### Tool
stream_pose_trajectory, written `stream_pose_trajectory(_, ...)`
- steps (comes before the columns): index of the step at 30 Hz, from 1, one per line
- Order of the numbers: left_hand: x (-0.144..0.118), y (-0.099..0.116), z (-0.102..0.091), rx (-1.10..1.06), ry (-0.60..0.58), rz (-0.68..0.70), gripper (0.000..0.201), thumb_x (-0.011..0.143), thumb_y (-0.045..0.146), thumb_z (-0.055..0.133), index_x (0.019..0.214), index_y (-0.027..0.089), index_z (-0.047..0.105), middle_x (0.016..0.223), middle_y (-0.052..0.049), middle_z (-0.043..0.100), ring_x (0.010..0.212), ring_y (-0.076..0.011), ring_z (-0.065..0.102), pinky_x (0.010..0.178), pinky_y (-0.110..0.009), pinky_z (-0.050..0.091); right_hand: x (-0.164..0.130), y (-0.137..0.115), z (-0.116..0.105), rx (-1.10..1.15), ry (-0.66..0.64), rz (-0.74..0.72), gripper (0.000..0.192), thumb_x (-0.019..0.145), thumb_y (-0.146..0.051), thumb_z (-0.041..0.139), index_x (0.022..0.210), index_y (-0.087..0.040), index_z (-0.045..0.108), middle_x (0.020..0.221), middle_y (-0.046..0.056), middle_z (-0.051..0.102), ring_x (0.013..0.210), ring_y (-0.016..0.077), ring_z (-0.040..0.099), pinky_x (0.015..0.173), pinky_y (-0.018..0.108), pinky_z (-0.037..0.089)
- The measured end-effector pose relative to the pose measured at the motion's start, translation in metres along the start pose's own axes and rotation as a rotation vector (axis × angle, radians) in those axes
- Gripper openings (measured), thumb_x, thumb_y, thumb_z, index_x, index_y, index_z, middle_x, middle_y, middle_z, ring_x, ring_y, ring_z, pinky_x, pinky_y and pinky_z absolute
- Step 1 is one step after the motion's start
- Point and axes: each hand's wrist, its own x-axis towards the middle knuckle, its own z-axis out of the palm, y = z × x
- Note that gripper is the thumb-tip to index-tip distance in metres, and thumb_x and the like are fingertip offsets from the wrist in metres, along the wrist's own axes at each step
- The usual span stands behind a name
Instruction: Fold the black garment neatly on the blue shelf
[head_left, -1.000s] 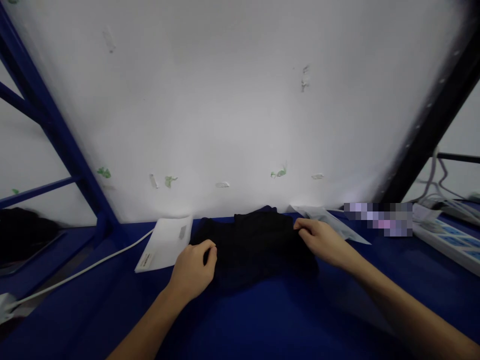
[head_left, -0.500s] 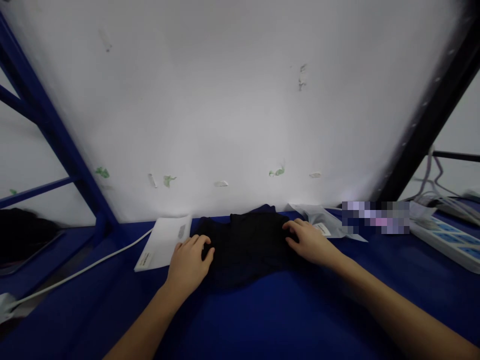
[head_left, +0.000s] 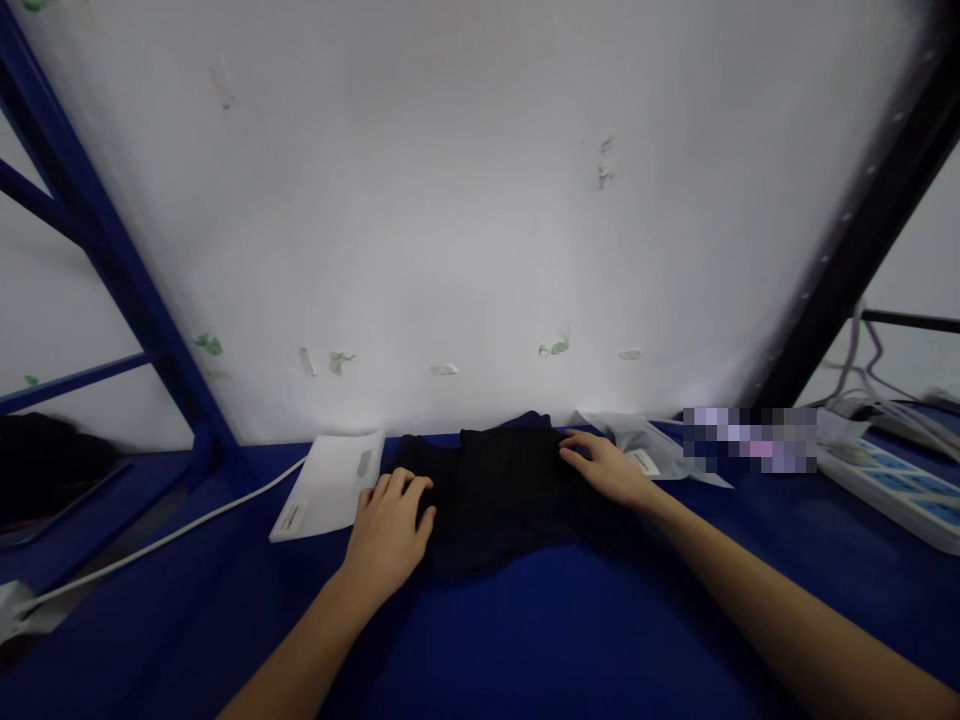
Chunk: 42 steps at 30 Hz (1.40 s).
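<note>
A black folded cloth, seemingly a garment, lies in the middle of the blue surface against the wall. My left hand rests on its left edge, fingers curved and the thumb held apart. On the opposite edge lies my right hand, its fingers stretched out over the cloth. Neither hand visibly grips a fold. The cloth's dark layers are hard to tell apart.
A white booklet or flat packet lies left of the cloth, with a white cable beside it. On the right are a clear plastic bag and a power strip. A blue frame stands at left.
My right hand has shifted slightly left over the cloth and its fingers are flatter. My left hand has moved a little right. The cloth lies nearly as before.
</note>
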Motion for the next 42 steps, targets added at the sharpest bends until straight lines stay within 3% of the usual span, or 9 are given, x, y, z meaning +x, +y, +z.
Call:
stream_pose_trajectory(4, 0.000, -0.001, 0.001, -0.013, 0.011, -0.003, 0.022, 0.093, 0.025, 0.052, 0.112, 0.022, 0.063, 0.113, -0.007, 0.061, 0.105, -0.0267, 0.056, 0.091, -0.045, 0.042, 0.003, 0.002, -0.004, -0.004, 0.020, -0.026, 0.026, 0.091, -0.028, 0.054, 0.109, -0.019, 0.071, 0.115, 0.011, 0.071, 0.113, 0.0279, 0.063, 0.105, 0.047, 0.045)
stream_pose_trajectory(9, 0.000, 0.001, 0.000, -0.022, -0.009, 0.005, 0.020, 0.094, 0.023, 0.051, 0.108, 0.022, 0.064, 0.112, -0.007, 0.061, 0.105, -0.0260, 0.057, 0.091, -0.044, 0.041, 0.004, 0.011, 0.000, -0.021, 0.020, -0.022, 0.027, 0.091, -0.033, 0.057, 0.108, -0.020, 0.073, 0.132, 0.013, 0.062, 0.131, 0.0313, 0.051, 0.113, 0.052, 0.035)
stream_pose_trajectory(20, -0.001, -0.001, 0.002, -0.048, -0.009, 0.004, 0.019, 0.094, 0.024, 0.051, 0.105, 0.023, 0.065, 0.109, -0.006, 0.062, 0.103, -0.0254, 0.057, 0.091, -0.044, 0.041, 0.000, 0.008, 0.003, -0.033, 0.051, -0.078, 0.027, 0.089, -0.030, 0.057, 0.108, -0.019, 0.071, 0.118, 0.011, 0.069, 0.118, 0.0299, 0.058, 0.106, 0.050, 0.042)
stream_pose_trajectory(24, 0.000, -0.002, 0.001, -0.041, -0.010, 0.002, 0.018, 0.094, 0.024, 0.052, 0.106, 0.024, 0.065, 0.109, -0.006, 0.061, 0.104, -0.0260, 0.058, 0.091, -0.044, 0.041, -0.003, -0.003, -0.003, -0.041, 0.094, -0.115, 0.027, 0.088, -0.029, 0.055, 0.109, -0.019, 0.071, 0.119, 0.012, 0.068, 0.118, 0.0307, 0.057, 0.104, 0.051, 0.043)
stream_pose_trajectory(29, -0.001, 0.000, -0.002, -0.043, -0.033, -0.008, 0.018, 0.094, 0.024, 0.052, 0.106, 0.023, 0.065, 0.110, -0.006, 0.061, 0.106, -0.0264, 0.058, 0.092, -0.045, 0.041, -0.018, -0.037, -0.034, -0.041, 0.130, -0.231, 0.022, 0.091, -0.028, 0.052, 0.094, -0.023, 0.072, 0.108, 0.008, 0.072, 0.108, 0.0282, 0.058, 0.099, 0.048, 0.042)
stream_pose_trajectory(33, -0.002, 0.001, -0.003, -0.046, -0.020, -0.010, 0.020, 0.096, 0.025, 0.049, 0.106, 0.023, 0.066, 0.110, -0.006, 0.061, 0.106, -0.0261, 0.058, 0.094, -0.047, 0.042, -0.037, -0.064, -0.052, -0.054, -0.148, -0.401, 0.015, 0.080, -0.016, 0.055, 0.073, -0.023, 0.066, 0.080, 0.002, 0.071, 0.080, 0.0216, 0.062, 0.080, 0.038, 0.045)
stream_pose_trajectory(37, 0.000, -0.005, -0.002, -0.012, 0.052, -0.031, 0.023, 0.096, 0.029, 0.049, 0.108, 0.022, 0.067, 0.120, -0.009, 0.060, 0.115, -0.0284, 0.056, 0.097, -0.048, 0.043, -0.046, -0.078, -0.049, -0.074, -0.391, -0.314, 0.017, 0.078, -0.011, 0.052, 0.073, -0.023, 0.063, 0.063, -0.001, 0.063, 0.058, 0.0156, 0.057, 0.059, 0.029, 0.040)
stream_pose_trajectory(40, 0.002, -0.010, 0.000, 0.010, 0.088, -0.057, 0.029, 0.097, 0.032, 0.048, 0.117, 0.021, 0.066, 0.139, -0.012, 0.053, 0.131, -0.0318, 0.046, 0.105, -0.053, 0.040, -0.046, -0.079, -0.043, -0.087, -0.350, -0.247, 0.017, 0.088, -0.019, 0.048, 0.087, -0.023, 0.064, 0.056, -0.003, 0.058, 0.050, 0.0148, 0.053, 0.053, 0.029, 0.035)
stream_pose_trajectory(42, 0.002, -0.012, 0.002, 0.019, 0.073, -0.076, 0.033, 0.098, 0.034, 0.047, 0.122, 0.021, 0.066, 0.148, -0.012, 0.046, 0.137, -0.0327, 0.041, 0.108, -0.054, 0.037, -0.045, -0.078, -0.040, -0.091, -0.238, -0.276, 0.018, 0.092, -0.024, 0.046, 0.096, -0.022, 0.064, 0.064, 0.000, 0.061, 0.060, 0.0180, 0.058, 0.059, 0.031, 0.042)
